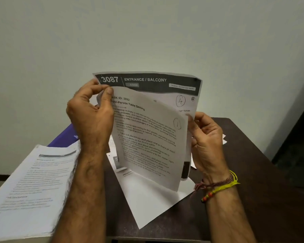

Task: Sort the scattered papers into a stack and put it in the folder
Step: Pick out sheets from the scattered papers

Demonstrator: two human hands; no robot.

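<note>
**Loose sheets, loose order**

Head view: the left hand (90,118) pinches the top corner of 2 upright sheets (147,130), the right hand (206,142) gripping their right edge, above a dark table (253,172). More papers (151,199) lie below; a purple folder (67,135) waits behind. The unaligned sheets could slip or crease.

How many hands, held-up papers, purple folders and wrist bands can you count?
Hands: 2, the left hand and the right hand, each pinching the held papers
Held-up papers: 2, the front sheet and the back sheet
Purple folders: 1, the purple folder
Wrist bands: 2, the yellow band and the reddish thread band
Total: 7
</note>
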